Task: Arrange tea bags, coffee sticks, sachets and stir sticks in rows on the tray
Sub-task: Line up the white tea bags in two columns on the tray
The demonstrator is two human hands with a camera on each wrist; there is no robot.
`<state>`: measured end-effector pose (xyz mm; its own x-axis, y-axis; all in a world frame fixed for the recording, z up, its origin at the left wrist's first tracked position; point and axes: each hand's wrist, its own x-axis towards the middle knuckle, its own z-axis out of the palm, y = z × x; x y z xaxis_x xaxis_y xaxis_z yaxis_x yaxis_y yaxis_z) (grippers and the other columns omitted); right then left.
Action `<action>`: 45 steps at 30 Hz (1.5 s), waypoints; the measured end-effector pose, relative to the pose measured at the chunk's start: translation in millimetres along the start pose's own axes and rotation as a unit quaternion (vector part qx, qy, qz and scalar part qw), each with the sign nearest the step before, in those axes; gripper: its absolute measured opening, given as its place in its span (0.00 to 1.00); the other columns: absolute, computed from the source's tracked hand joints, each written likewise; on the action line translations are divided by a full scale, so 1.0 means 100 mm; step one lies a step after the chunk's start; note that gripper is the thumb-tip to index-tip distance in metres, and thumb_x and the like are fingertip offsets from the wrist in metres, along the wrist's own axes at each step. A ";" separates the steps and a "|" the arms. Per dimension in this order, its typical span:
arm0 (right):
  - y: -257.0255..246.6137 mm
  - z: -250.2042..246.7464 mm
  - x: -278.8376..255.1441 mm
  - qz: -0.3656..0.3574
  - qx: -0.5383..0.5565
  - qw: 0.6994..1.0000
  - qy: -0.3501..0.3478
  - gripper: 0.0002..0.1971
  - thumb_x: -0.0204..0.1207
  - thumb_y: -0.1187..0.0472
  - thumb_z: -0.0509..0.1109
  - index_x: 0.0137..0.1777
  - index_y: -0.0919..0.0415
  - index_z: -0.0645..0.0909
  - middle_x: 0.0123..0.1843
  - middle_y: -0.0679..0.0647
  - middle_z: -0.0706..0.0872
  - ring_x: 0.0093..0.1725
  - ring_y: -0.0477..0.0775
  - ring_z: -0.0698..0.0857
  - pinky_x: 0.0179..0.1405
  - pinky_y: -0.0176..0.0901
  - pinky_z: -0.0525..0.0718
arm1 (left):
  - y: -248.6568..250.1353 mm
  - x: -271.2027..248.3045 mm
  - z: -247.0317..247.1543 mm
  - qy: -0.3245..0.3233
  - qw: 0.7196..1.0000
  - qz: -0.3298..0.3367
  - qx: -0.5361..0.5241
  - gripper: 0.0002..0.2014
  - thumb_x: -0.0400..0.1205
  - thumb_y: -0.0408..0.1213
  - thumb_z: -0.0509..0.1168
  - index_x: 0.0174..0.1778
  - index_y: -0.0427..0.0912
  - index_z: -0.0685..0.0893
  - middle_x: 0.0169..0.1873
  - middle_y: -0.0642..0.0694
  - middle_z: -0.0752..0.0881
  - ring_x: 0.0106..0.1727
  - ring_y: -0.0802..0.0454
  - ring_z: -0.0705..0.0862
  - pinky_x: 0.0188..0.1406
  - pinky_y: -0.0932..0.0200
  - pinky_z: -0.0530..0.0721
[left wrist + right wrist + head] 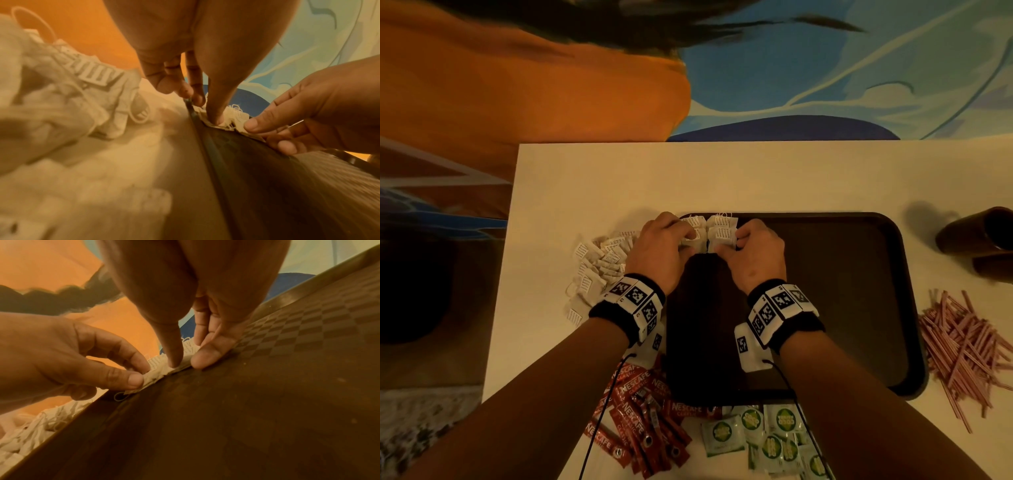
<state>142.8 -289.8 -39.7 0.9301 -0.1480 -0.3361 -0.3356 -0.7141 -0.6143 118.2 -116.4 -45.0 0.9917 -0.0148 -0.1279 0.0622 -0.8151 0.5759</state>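
Observation:
A few white tea bags (pixel 722 230) sit in the far left corner of the dark brown tray (pixel 842 308). My left hand (pixel 686 240) pinches their left side, thumb on top (pixel 216 121). From the right, my right hand (pixel 736 245) pinches the same small group (pixel 158 371) between thumb and fingers (pixel 205 358). A loose pile of tea bags (pixel 599 263) lies on the table left of the tray. Red coffee sticks (pixel 640 428) and green sachets (pixel 767 435) lie at the near edge. Pink stir sticks (pixel 962 346) are heaped to the right.
Two dark cups (pixel 976 236) lie on their sides at the far right of the cream table (pixel 688 178). Most of the tray's checkered floor (pixel 287 369) is bare. The table's left edge runs close to the tea bag pile.

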 end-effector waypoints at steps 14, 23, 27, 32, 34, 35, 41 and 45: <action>-0.13 -0.02 -0.27 -0.057 -0.008 0.998 -0.038 0.13 0.77 0.54 0.80 0.58 0.52 0.82 0.54 0.49 0.85 0.50 0.48 0.85 0.49 0.46 0.89 | -0.22 -0.31 -0.37 0.047 0.997 -0.050 -0.038 0.10 0.79 0.40 0.76 0.55 0.52 0.88 0.54 0.53 0.80 0.47 0.54 0.81 0.49 0.58 0.81; -0.43 0.28 -0.72 -0.140 -0.047 0.969 -0.197 0.07 0.79 0.56 0.77 0.55 0.50 0.85 0.48 0.46 0.89 0.48 0.47 0.88 0.54 0.49 0.90 | -0.68 -0.81 -0.79 0.049 0.993 -0.102 -0.010 0.05 0.80 0.40 0.76 0.50 0.51 0.89 0.44 0.54 0.82 0.36 0.64 0.76 0.40 0.74 0.72; -0.49 0.48 -0.90 -0.157 -0.084 0.956 -0.233 0.07 0.78 0.58 0.76 0.55 0.51 0.85 0.49 0.48 0.88 0.49 0.50 0.88 0.54 0.52 0.90 | -0.82 -1.05 -0.81 0.014 0.994 -0.111 -0.008 0.03 0.79 0.42 0.76 0.44 0.55 0.88 0.43 0.52 0.85 0.41 0.56 0.80 0.40 0.64 0.74; -0.52 0.64 -1.10 -0.170 -0.117 0.943 -0.262 0.09 0.76 0.61 0.75 0.53 0.50 0.86 0.45 0.46 0.88 0.46 0.49 0.88 0.50 0.51 0.91 | -0.94 -1.28 -0.71 -0.033 0.992 -0.121 -0.020 0.07 0.77 0.41 0.76 0.46 0.55 0.85 0.44 0.50 0.85 0.45 0.46 0.84 0.47 0.50 0.84; -0.51 0.69 -1.16 -0.178 -0.129 0.938 -0.267 0.10 0.75 0.61 0.76 0.55 0.49 0.86 0.47 0.48 0.89 0.48 0.51 0.88 0.51 0.53 0.91 | -0.94 -1.32 -0.66 -0.032 0.992 -0.119 -0.020 0.10 0.78 0.42 0.75 0.53 0.54 0.84 0.46 0.52 0.81 0.47 0.46 0.83 0.46 0.55 0.80; -0.51 0.72 -1.18 -0.182 -0.135 0.937 -0.267 0.12 0.74 0.61 0.76 0.56 0.48 0.86 0.50 0.49 0.89 0.50 0.52 0.88 0.52 0.54 0.91 | -0.92 -1.32 -0.64 -0.026 0.992 -0.120 -0.025 0.12 0.79 0.43 0.75 0.57 0.54 0.84 0.47 0.52 0.79 0.46 0.48 0.81 0.46 0.56 0.77; -0.52 0.77 -1.32 -0.212 -0.163 0.927 -0.262 0.21 0.76 0.53 0.77 0.67 0.38 0.79 0.58 0.51 0.83 0.58 0.57 0.84 0.59 0.56 0.87 | -0.81 -1.27 -0.60 -0.002 0.991 -0.130 -0.035 0.15 0.82 0.44 0.70 0.65 0.55 0.81 0.56 0.47 0.79 0.50 0.44 0.83 0.50 0.49 0.85; -0.49 0.79 -1.37 -0.228 -0.181 0.926 -0.238 0.25 0.79 0.54 0.73 0.75 0.38 0.74 0.64 0.51 0.80 0.63 0.58 0.82 0.61 0.55 0.85 | -0.77 -1.23 -0.57 -0.008 0.992 -0.123 -0.024 0.12 0.82 0.40 0.69 0.61 0.54 0.82 0.60 0.46 0.79 0.52 0.42 0.84 0.51 0.45 0.86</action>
<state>19.7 -180.5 -20.3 0.7624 0.4833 -0.4304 0.2291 -0.8235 -0.5190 -2.2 -18.5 -27.8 0.9441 0.1722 -0.2811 0.3076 -0.7670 0.5631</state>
